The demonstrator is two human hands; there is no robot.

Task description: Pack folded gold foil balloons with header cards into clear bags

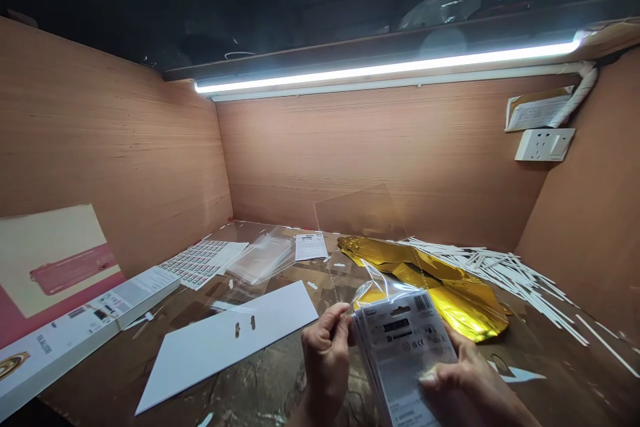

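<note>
My right hand point(465, 373) grips a stack of printed cards point(407, 353) in clear plastic, thumb lying across the front. The top card has a hang hole, a barcode and small symbols. At the stack's upper left edge my left hand point(327, 340) is closed, pinching the edge of a clear plastic bag point(363, 213). The thin bag stands up above the cards, its outline faint against the back wall. Whether the top card is inside this bag, I cannot tell. Gold foil sheets point(455, 287) lie just behind the stack.
White card blanks point(225, 347) with hang holes lie left of my hands. Farther left are a long pile of printed cards point(90, 320), sticker sheets point(200, 263) and clear bags point(263, 257). White sticks point(500, 267) are scattered at right. Wooden walls point(375, 147) enclose the table.
</note>
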